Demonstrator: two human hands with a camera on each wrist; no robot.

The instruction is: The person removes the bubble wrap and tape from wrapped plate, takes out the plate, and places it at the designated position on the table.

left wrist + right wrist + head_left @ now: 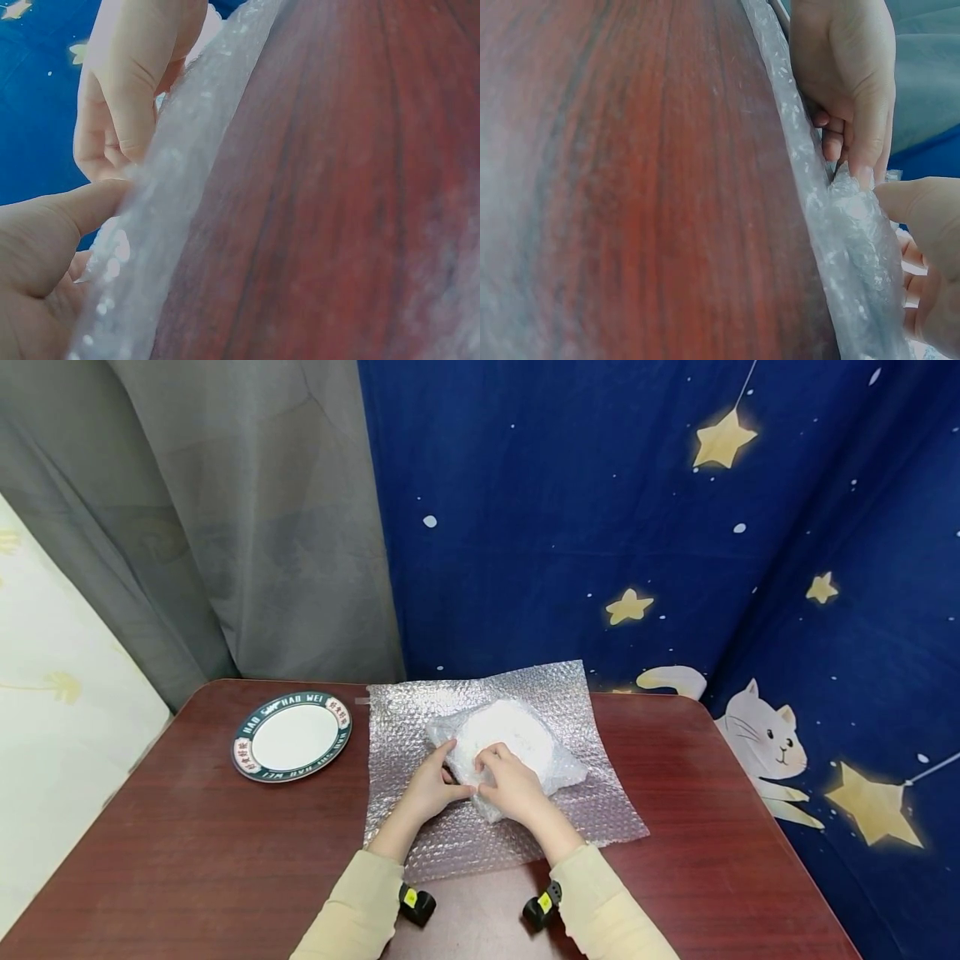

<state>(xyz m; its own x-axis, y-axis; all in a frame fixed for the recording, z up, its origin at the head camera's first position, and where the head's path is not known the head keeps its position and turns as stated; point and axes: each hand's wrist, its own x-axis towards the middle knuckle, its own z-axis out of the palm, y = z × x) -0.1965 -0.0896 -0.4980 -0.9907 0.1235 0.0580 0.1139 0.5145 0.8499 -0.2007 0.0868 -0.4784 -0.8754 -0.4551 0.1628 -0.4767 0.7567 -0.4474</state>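
Note:
A round white object [504, 737], plate-like in outline, lies within folded bubble wrap [568, 770] on a larger flat sheet of bubble wrap [420, 860]. At its front left, my left hand [429, 787] pinches the folded wrap, thumb toward the front edge and fingers at the side. My right hand [512, 781] pinches the wrap just beside it, with fingers bent over the white object's front. Both thumbs nearly meet on a crumpled fold [855, 206] in the right wrist view. Wrap partly hides the left fingertips in that view.
A white plate with a green lettered rim [343, 739] rests at the table's back left. The reddish-brown wooden table [712, 852] extends around the sheet. Behind it hang a grey curtain [285, 527] and a blue star-patterned curtain [540, 527].

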